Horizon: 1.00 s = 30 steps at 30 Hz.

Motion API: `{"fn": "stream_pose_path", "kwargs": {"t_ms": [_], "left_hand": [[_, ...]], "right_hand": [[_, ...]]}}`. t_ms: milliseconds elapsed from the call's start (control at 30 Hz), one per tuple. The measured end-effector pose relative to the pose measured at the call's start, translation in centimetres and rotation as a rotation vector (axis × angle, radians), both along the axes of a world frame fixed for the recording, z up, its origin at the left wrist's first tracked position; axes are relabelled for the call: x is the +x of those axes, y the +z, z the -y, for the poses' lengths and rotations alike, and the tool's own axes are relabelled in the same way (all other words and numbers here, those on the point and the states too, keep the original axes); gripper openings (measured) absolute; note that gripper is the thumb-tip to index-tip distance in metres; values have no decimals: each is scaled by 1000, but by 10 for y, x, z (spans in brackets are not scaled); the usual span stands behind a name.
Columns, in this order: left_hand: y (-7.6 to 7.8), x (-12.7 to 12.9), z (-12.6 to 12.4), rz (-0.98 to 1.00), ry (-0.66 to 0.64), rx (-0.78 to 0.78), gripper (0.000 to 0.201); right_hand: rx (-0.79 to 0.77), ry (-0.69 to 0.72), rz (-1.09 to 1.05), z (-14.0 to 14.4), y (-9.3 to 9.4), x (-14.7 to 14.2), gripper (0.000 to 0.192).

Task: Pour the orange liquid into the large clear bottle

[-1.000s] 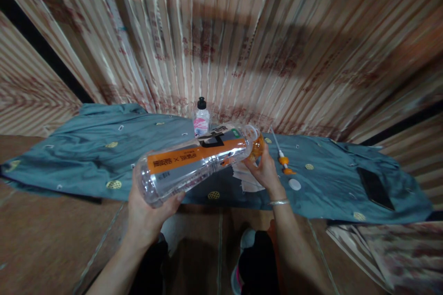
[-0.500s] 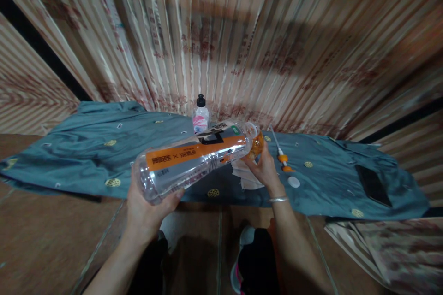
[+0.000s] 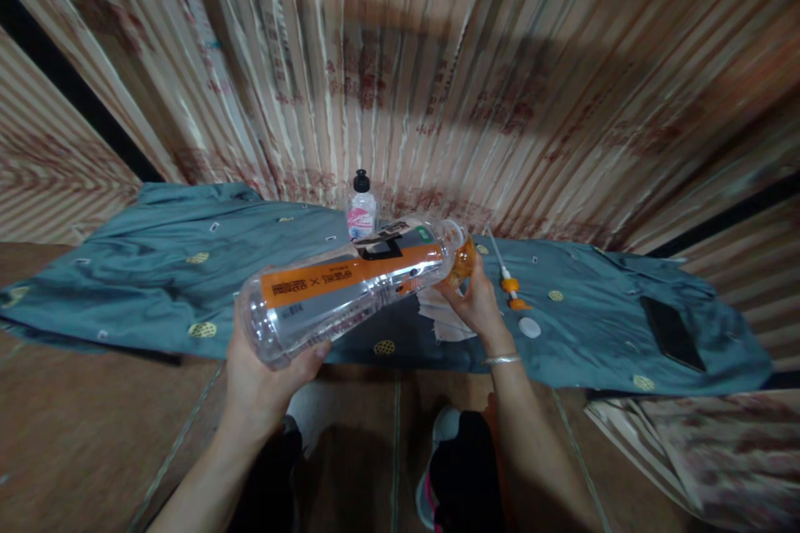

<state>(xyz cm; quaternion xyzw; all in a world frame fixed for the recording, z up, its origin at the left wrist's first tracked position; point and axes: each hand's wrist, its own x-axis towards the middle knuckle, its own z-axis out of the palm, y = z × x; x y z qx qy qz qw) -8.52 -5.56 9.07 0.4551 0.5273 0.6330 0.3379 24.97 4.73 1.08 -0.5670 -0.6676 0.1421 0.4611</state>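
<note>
My left hand is wrapped round the base end of a large clear plastic drink bottle with an orange and silver label. The bottle is tilted nearly flat, its uncapped mouth to the right and at the top of an amber see-through container. Closed round that amber container is my right hand, which hides much of it. Whether liquid is flowing between the two cannot be made out. To the right of this hand lies an orange and white pump head with a long tube, close to a white round cap.
A teal patterned cloth covers the narrow table. Behind the drink bottle stands a small clear bottle with a black cap and pink label. White tissue lies below my right hand. A black phone rests at the right, and a striped curtain hangs behind.
The drink bottle's base end has shifted very slightly left with my left hand. Both hands keep their hold, and the view has moved slightly.
</note>
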Motion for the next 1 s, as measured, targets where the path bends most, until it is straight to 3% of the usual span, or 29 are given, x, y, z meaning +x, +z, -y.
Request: {"fn": "stream_pose_path", "kwargs": {"t_ms": [267,600,733,1000], "left_hand": [[-1,-9,-2,33,-64,-30,95],[-4,-4,-2,27,-9,18,72],[-7,-13,-3,-26,-87,1,67],[-1,-8,-3,-8,-49,-20,85]], "right_hand": [[20,-12,4,-1,0,-1,85],[-6,-22,21,0,-1,-1,87],[18,-17,33,0,-1,0,88],[-2,-25,23,1,2,-2,88]]}}
